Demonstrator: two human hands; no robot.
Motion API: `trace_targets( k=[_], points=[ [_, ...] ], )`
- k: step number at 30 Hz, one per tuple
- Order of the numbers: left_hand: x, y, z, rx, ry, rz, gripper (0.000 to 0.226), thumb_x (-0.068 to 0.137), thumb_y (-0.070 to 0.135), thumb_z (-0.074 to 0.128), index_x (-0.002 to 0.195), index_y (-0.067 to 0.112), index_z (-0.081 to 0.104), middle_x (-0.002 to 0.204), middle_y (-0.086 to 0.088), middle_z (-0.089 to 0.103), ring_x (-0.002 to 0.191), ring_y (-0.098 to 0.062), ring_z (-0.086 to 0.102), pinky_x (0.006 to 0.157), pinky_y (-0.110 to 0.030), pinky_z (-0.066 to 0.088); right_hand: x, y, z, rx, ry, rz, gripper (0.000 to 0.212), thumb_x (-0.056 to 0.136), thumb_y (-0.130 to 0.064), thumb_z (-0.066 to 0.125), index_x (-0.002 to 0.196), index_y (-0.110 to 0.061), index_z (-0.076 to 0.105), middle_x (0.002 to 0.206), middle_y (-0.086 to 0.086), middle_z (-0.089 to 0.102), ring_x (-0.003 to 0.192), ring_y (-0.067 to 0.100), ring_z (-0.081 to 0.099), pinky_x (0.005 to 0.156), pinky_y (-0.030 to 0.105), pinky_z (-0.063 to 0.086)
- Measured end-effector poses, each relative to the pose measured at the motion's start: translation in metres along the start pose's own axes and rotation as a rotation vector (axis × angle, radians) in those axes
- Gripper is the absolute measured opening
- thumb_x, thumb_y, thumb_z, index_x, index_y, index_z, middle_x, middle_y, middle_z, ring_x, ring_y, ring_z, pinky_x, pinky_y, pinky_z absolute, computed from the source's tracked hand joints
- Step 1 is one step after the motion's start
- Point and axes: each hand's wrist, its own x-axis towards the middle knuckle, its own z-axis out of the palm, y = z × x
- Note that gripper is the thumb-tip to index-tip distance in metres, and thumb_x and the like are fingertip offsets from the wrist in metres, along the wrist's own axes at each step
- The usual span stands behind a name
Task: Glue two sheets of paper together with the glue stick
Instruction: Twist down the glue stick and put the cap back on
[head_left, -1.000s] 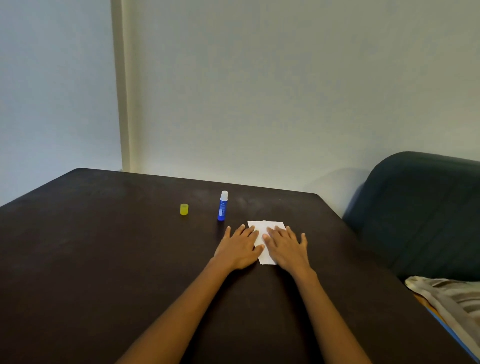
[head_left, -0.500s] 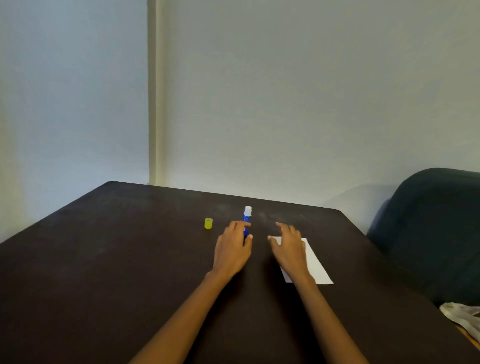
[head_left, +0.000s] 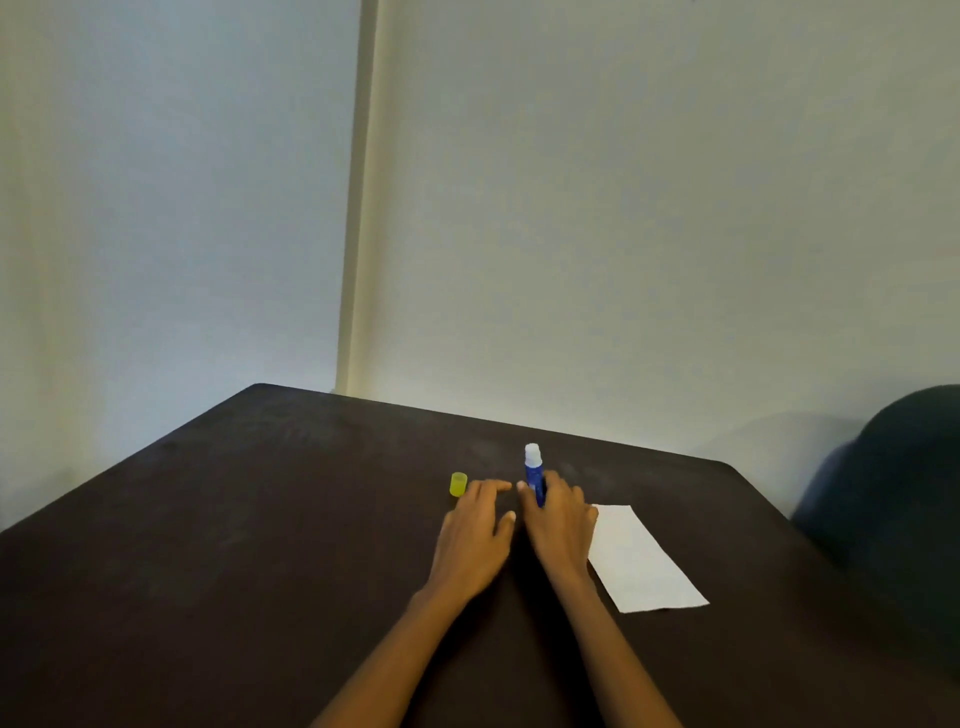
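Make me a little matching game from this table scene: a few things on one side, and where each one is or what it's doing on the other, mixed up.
Things:
1. glue stick
2. yellow cap
3. paper
4. left hand

States:
A. lies flat, white, to the right of both hands
B. stands upright, uncapped, with the right hand around its base
C. stands alone on the table, off the stick
D. open, fingers spread, holding nothing

Pairs: 1-B, 2-C, 3-A, 4-D
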Motion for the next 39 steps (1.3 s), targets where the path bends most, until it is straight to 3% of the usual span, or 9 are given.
trace_targets(
  k=[4, 7, 11, 17, 22, 26, 29, 34, 39],
  points=[
    [0.0, 0.009, -0.006, -0.42, 0.053, -0.119, 0.046, 0.093, 0.028, 0.052, 0.136, 0.019, 0.038, 0.132, 0.006, 0.044, 0.122, -0.006, 0.043, 0.097, -0.022, 0.041, -0.016, -0.009, -0.013, 0.463, -0.147, -0.042, 0.013, 0.091, -0.038, 0.055, 0.088, -0.025, 0.056, 0.079, -0.004, 0.063, 0.076, 0.018, 0.061, 0.072, 0.034, 0.048],
    [-0.001, 0.013, -0.013, -0.709, 0.048, -0.189, 0.036, 0.093, 0.024, 0.053, 0.127, 0.016, 0.05, 0.12, 0.0, 0.054, 0.109, -0.009, 0.055, 0.075, -0.009, 0.048, -0.029, -0.016, -0.017, 0.607, -0.249, -0.068, 0.009, 0.091, -0.029, 0.057, 0.085, -0.034, 0.059, 0.077, -0.004, 0.065, 0.075, 0.015, 0.065, 0.071, 0.032, 0.055],
    [-0.005, 0.015, -0.021, -0.756, -0.029, -0.165, 0.018, 0.093, 0.021, 0.052, 0.102, 0.01, 0.063, 0.095, -0.002, 0.067, 0.089, -0.014, 0.065, 0.073, -0.021, 0.054, -0.044, -0.012, -0.026, 0.786, -0.42, -0.048, 0.018, 0.091, -0.024, 0.058, 0.108, -0.028, 0.065, 0.089, -0.005, 0.071, 0.085, 0.012, 0.068, 0.071, 0.022, 0.055],
    [-0.004, 0.012, -0.032, -1.023, -0.128, -0.256, 0.024, 0.097, 0.028, 0.042, 0.104, 0.009, 0.054, 0.108, -0.005, 0.071, 0.098, -0.016, 0.067, 0.079, -0.024, 0.054, -0.053, -0.004, -0.043, 1.019, -0.779, 0.026, 0.033, 0.098, -0.018, 0.045, 0.124, -0.002, 0.055, 0.098, 0.005, 0.064, 0.074, 0.011, 0.056, 0.075, 0.026, 0.051],
    [-0.005, 0.011, -0.032, -1.043, -0.226, -0.222, 0.021, 0.095, 0.028, 0.045, 0.106, 0.012, 0.054, 0.105, -0.002, 0.072, 0.102, -0.017, 0.067, 0.077, -0.021, 0.054, -0.052, -0.006, -0.04, 1.009, -0.746, 0.039, 0.024, 0.098, -0.025, 0.046, 0.109, -0.011, 0.062, 0.089, 0.001, 0.062, 0.072, 0.008, 0.056, 0.063, 0.021, 0.05],
    [-0.004, 0.012, -0.029, -0.955, -0.201, -0.197, 0.021, 0.095, 0.025, 0.047, 0.113, 0.023, 0.058, 0.104, -0.003, 0.07, 0.1, -0.014, 0.066, 0.085, -0.023, 0.052, -0.052, -0.01, -0.025, 0.758, -0.412, 0.056, 0.017, 0.084, -0.031, 0.067, 0.1, -0.024, 0.065, 0.083, 0.002, 0.066, 0.069, 0.008, 0.059, 0.052, 0.018, 0.048],
    [-0.004, 0.013, -0.026, -0.906, -0.212, -0.19, 0.025, 0.095, 0.024, 0.048, 0.118, 0.023, 0.057, 0.112, -0.007, 0.067, 0.106, -0.016, 0.064, 0.092, -0.027, 0.051, -0.052, -0.009, -0.019, 0.711, -0.332, 0.071, 0.033, 0.081, -0.035, 0.07, 0.11, -0.027, 0.057, 0.084, -0.003, 0.065, 0.073, 0.009, 0.06, 0.061, 0.022, 0.051],
    [-0.003, 0.011, -0.029, -0.906, -0.191, -0.173, 0.02, 0.095, 0.024, 0.047, 0.112, 0.025, 0.058, 0.106, 0.003, 0.071, 0.102, -0.01, 0.065, 0.093, -0.027, 0.05, -0.048, -0.001, -0.023, 0.726, -0.595, -0.065, 0.03, 0.096, -0.033, 0.048, 0.124, -0.024, 0.054, 0.115, -0.005, 0.06, 0.094, 0.008, 0.059, 0.063, 0.016, 0.047],
    [-0.005, 0.012, -0.026, -0.89, -0.215, -0.163, 0.022, 0.095, 0.021, 0.048, 0.115, 0.021, 0.056, 0.108, 0.001, 0.07, 0.101, -0.01, 0.066, 0.085, -0.02, 0.052, -0.044, 0.001, -0.016, 0.431, -0.258, -0.073, 0.018, 0.081, -0.038, 0.067, 0.09, -0.024, 0.058, 0.088, -0.003, 0.059, 0.078, 0.01, 0.056, 0.071, 0.031, 0.048]
  ],
)
